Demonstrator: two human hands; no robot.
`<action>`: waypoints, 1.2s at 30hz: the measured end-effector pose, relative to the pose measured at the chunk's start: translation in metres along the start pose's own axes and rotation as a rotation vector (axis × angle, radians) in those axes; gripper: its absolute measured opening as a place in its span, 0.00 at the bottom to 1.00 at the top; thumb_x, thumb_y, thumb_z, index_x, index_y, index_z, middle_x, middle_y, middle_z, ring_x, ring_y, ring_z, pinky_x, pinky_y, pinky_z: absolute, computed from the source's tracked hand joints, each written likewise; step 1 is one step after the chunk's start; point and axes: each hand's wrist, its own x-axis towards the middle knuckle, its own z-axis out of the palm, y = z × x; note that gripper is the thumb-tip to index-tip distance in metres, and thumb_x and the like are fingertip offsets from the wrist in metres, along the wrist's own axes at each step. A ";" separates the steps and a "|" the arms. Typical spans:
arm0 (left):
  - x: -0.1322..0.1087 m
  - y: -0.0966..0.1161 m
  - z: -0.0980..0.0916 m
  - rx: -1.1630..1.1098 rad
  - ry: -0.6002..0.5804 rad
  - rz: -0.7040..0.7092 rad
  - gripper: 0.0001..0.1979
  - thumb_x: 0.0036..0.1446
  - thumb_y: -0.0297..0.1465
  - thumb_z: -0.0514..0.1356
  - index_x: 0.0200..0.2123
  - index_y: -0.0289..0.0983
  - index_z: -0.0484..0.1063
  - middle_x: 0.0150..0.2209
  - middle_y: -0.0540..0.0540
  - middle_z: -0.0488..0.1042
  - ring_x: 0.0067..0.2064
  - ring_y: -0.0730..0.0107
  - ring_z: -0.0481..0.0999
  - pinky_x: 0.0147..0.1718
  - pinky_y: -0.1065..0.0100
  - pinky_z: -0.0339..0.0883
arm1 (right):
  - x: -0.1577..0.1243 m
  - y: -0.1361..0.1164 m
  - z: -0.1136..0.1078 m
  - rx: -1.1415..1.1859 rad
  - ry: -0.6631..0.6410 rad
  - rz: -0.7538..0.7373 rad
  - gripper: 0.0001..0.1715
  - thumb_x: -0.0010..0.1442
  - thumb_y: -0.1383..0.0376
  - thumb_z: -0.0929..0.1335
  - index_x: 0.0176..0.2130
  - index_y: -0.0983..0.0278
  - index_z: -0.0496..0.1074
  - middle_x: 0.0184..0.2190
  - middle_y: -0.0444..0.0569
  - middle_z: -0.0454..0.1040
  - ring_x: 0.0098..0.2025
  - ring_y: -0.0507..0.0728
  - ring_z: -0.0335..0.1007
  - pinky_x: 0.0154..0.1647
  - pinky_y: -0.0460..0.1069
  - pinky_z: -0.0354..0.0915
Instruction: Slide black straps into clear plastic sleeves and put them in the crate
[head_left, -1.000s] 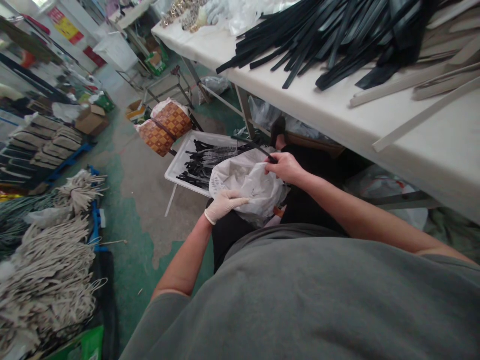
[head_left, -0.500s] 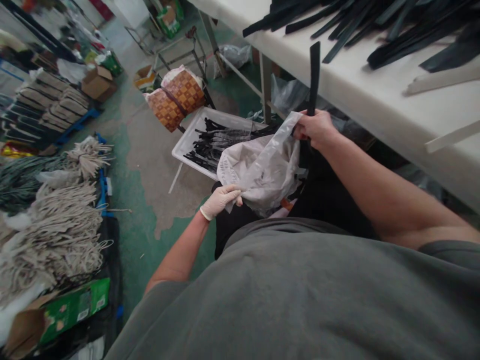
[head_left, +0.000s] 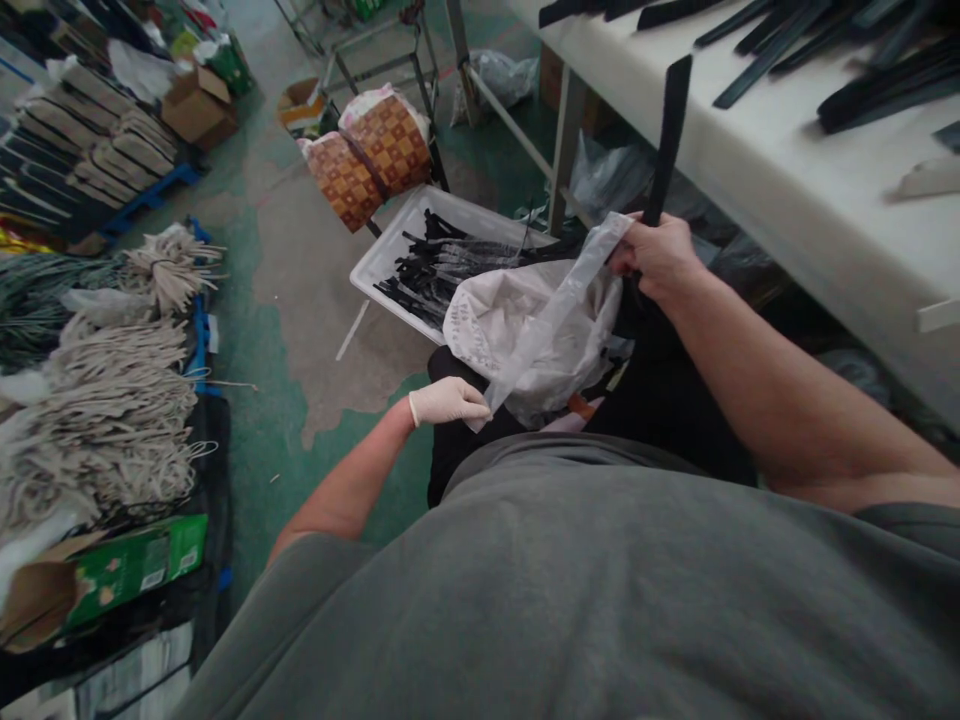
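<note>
My left hand [head_left: 450,402], in a pale glove, pinches the lower end of a long clear plastic sleeve [head_left: 541,325]. Bare of any glove, my right hand [head_left: 660,255] grips the sleeve's upper end together with a black strip [head_left: 670,135] that stands up out of the fist. The sleeve is stretched slantwise between both hands. Below it lies a white sack [head_left: 491,320] with printed marks, its mouth open, in front of my lap. Behind the sack, a white plastic tray [head_left: 375,265] holds many black strips [head_left: 450,262], some in clear wrapping.
A white-topped table [head_left: 739,140] at the right bears more black strips [head_left: 892,85]. A rolled checkered mat [head_left: 367,155] rests beyond the tray. Bundles of beige cords [head_left: 97,420] lie at left near a green box [head_left: 139,565]. A cardboard box [head_left: 199,105] stands farther back.
My left hand has moved slightly down, and the clear sleeve is now pulled straighter and tighter. My right hand has shifted a little rightward with the black strip. The view has turned slightly.
</note>
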 end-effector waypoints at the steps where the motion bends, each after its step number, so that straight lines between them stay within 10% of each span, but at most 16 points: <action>1: 0.001 0.000 -0.005 -0.035 0.013 -0.008 0.11 0.45 0.37 0.70 0.28 0.34 0.80 0.27 0.42 0.80 0.30 0.63 0.80 0.33 0.68 0.73 | -0.003 0.002 0.002 0.014 0.015 0.069 0.09 0.63 0.73 0.65 0.33 0.63 0.60 0.17 0.33 0.58 0.16 0.43 0.44 0.21 0.44 0.53; 4: -0.009 -0.004 -0.044 -0.343 0.290 0.091 0.11 0.47 0.35 0.69 0.31 0.32 0.80 0.28 0.40 0.80 0.31 0.63 0.80 0.35 0.66 0.74 | -0.015 0.013 0.009 0.027 -0.011 0.213 0.07 0.60 0.74 0.68 0.34 0.65 0.65 0.20 0.38 0.68 0.15 0.43 0.44 0.19 0.43 0.55; 7: -0.043 -0.019 -0.112 -0.831 0.838 0.334 0.08 0.59 0.34 0.61 0.35 0.35 0.77 0.28 0.46 0.80 0.30 0.71 0.79 0.37 0.69 0.73 | -0.033 0.032 0.011 0.054 -0.191 0.306 0.04 0.63 0.67 0.67 0.36 0.67 0.68 0.30 0.47 0.78 0.14 0.42 0.42 0.17 0.42 0.58; 10: -0.080 -0.047 -0.165 -1.279 1.284 0.483 0.17 0.69 0.35 0.48 0.34 0.40 0.74 0.25 0.53 0.77 0.27 0.79 0.77 0.38 0.72 0.71 | -0.053 0.052 0.012 0.152 -0.356 0.413 0.21 0.70 0.56 0.59 0.37 0.68 0.71 0.37 0.55 0.80 0.13 0.43 0.40 0.15 0.42 0.60; 12: -0.089 -0.065 -0.167 -1.448 1.384 0.461 0.18 0.69 0.36 0.47 0.32 0.40 0.72 0.22 0.56 0.76 0.26 0.81 0.77 0.39 0.73 0.70 | -0.067 0.063 0.012 0.235 -0.417 0.462 0.28 0.71 0.52 0.55 0.38 0.68 0.72 0.40 0.58 0.80 0.12 0.43 0.40 0.15 0.43 0.61; 17: -0.035 -0.076 -0.066 -1.617 1.122 0.264 0.15 0.68 0.32 0.51 0.32 0.37 0.73 0.26 0.53 0.78 0.28 0.79 0.78 0.42 0.70 0.70 | -0.100 0.078 0.015 0.355 -0.543 0.544 0.33 0.70 0.49 0.52 0.40 0.68 0.73 0.40 0.60 0.81 0.12 0.44 0.41 0.14 0.45 0.62; 22: 0.024 -0.040 0.027 -1.721 0.834 0.153 0.12 0.65 0.31 0.56 0.30 0.36 0.74 0.27 0.51 0.78 0.30 0.76 0.79 0.42 0.69 0.71 | -0.124 0.077 0.027 0.238 -0.534 0.563 0.09 0.64 0.64 0.64 0.41 0.66 0.71 0.40 0.55 0.81 0.13 0.43 0.45 0.16 0.42 0.62; 36: 0.027 0.010 0.064 -1.690 0.554 0.110 0.10 0.66 0.31 0.54 0.36 0.36 0.75 0.33 0.49 0.79 0.35 0.74 0.79 0.45 0.68 0.71 | -0.140 0.059 0.071 -0.241 -0.510 0.006 0.23 0.65 0.65 0.62 0.58 0.62 0.67 0.53 0.51 0.75 0.25 0.47 0.69 0.18 0.42 0.70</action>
